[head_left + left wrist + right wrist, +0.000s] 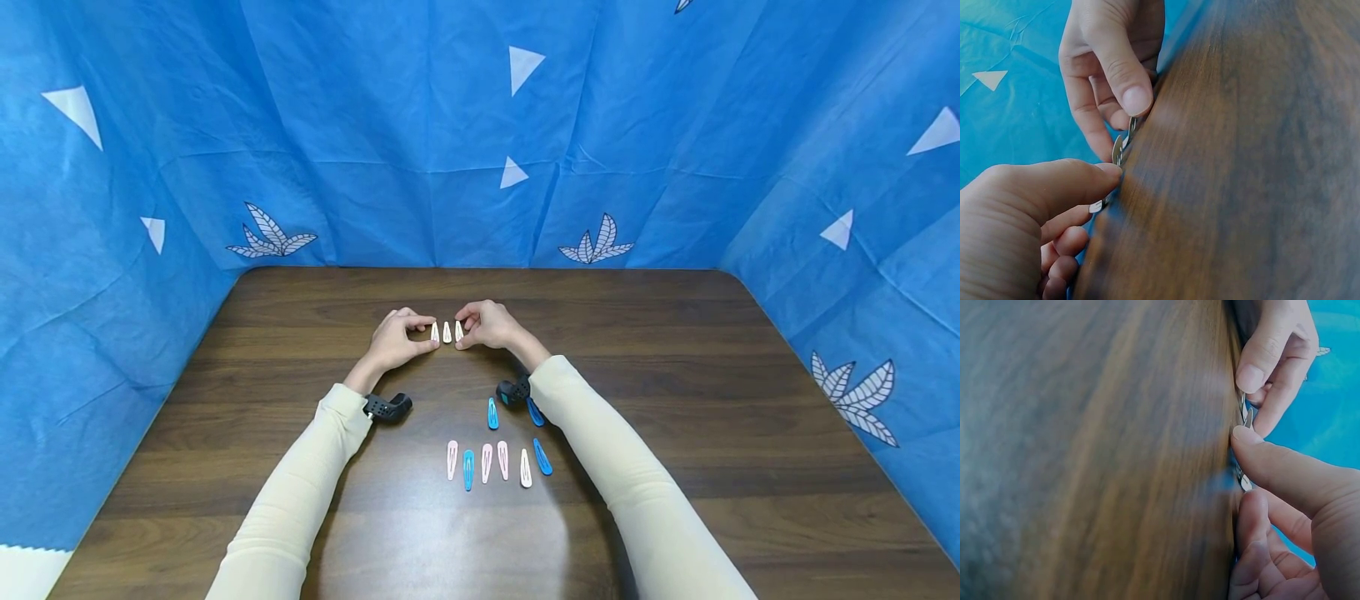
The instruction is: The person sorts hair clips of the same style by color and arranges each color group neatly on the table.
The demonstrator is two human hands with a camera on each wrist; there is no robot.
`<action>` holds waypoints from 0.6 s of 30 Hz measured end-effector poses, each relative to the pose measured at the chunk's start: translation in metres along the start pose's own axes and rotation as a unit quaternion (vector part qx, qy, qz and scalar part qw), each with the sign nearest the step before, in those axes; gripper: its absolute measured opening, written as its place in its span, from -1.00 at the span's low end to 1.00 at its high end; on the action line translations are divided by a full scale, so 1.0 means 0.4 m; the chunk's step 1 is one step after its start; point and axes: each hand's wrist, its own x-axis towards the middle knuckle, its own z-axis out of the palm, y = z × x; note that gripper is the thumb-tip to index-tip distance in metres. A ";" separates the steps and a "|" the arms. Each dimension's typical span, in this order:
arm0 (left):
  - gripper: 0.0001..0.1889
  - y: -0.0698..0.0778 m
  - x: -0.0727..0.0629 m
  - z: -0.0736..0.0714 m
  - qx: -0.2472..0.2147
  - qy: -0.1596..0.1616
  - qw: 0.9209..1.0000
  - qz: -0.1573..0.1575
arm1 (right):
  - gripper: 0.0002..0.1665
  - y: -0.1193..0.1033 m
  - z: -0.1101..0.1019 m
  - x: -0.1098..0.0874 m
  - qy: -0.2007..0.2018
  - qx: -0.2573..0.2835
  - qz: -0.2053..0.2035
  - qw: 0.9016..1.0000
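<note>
Three cream snap hair clips stand side by side in a short row toward the far side of the table. My left hand [397,340] pinches the left hair clip [435,332] end to end between thumb and forefinger. At the other end of the row, my right hand [487,325] pinches the right hair clip [459,332] in the same way. Between them lies the middle hair clip [447,332], untouched by either hand. In the left wrist view the left thumb [1085,178] and the opposite hand's thumb [1132,90] sit close to the tabletop.
Nearer on the wooden table [300,317] lie more hair clips: a light blue one [492,414], a pink one [452,460], a cream one [525,468] and a dark blue one [542,457], among others. The right forearm partly covers another blue clip [535,412]. Blue cloth [420,125] surrounds the table.
</note>
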 end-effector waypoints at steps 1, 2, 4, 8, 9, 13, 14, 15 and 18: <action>-0.51 0.000 0.000 0.000 0.000 0.000 1.000 0.000 | -0.43 0.001 0.000 0.000 -0.001 0.001 0.000 1.000; -0.51 -0.001 0.000 0.001 -0.001 0.000 1.000 0.001 | -0.42 0.001 0.000 0.000 -0.002 0.002 0.000 1.000; -0.51 -0.002 0.001 0.001 0.000 0.001 1.000 0.003 | -0.40 0.002 0.000 -0.001 -0.003 0.003 -0.001 1.000; -0.51 -0.004 0.002 0.001 0.001 0.002 1.000 0.006 | -0.39 0.003 -0.001 -0.001 -0.007 0.008 -0.002 1.000; -0.51 -0.004 0.002 0.001 0.001 0.001 1.000 0.005 | -0.38 0.004 -0.002 -0.001 -0.008 0.009 -0.001 1.000; -0.51 -0.003 0.001 0.000 -0.002 0.001 1.000 0.003 | -0.36 0.004 -0.007 -0.002 -0.017 0.016 0.002 1.000; -0.51 -0.003 0.000 0.000 -0.002 0.001 1.000 0.004 | -0.36 0.003 -0.009 -0.003 -0.020 0.017 0.002 1.000; -0.51 -0.002 0.000 0.000 -0.003 0.001 1.000 0.004 | -0.35 0.003 -0.012 -0.004 -0.023 0.019 0.003 1.000; -0.52 -0.001 0.000 0.000 -0.004 0.001 1.000 0.005 | -0.34 -0.001 -0.024 -0.011 -0.028 0.025 0.001 0.999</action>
